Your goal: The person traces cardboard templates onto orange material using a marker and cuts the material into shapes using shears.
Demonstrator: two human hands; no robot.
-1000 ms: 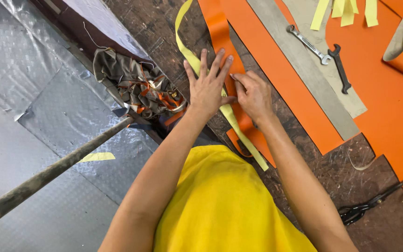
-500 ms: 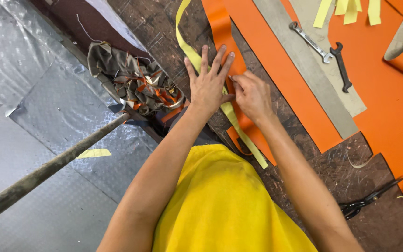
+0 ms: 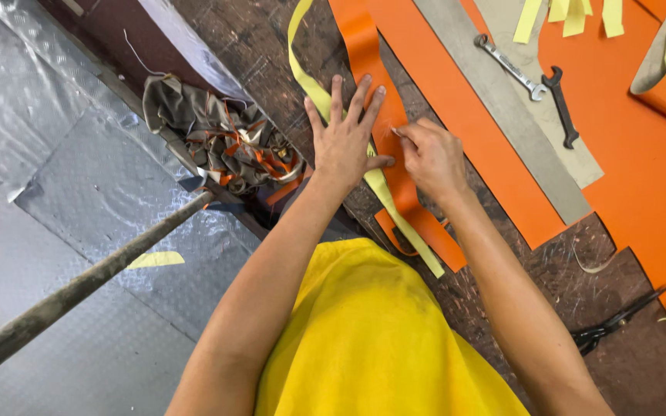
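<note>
We press the open left hand [image 3: 344,142] flat on the orange strip [image 3: 375,92]; at its 3 o'clock our right hand [image 3: 433,158] pinches the strip's edge

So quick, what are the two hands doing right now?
Left hand: open, fingers spread flat, pressing on the orange strip and yellow strip.
Right hand: closed in a pinch at the orange strip; what it grips cannot be told.

Left hand [image 3: 346,137] flat on orange strip [image 3: 366,46], right hand [image 3: 432,158] pinching its edge
</note>
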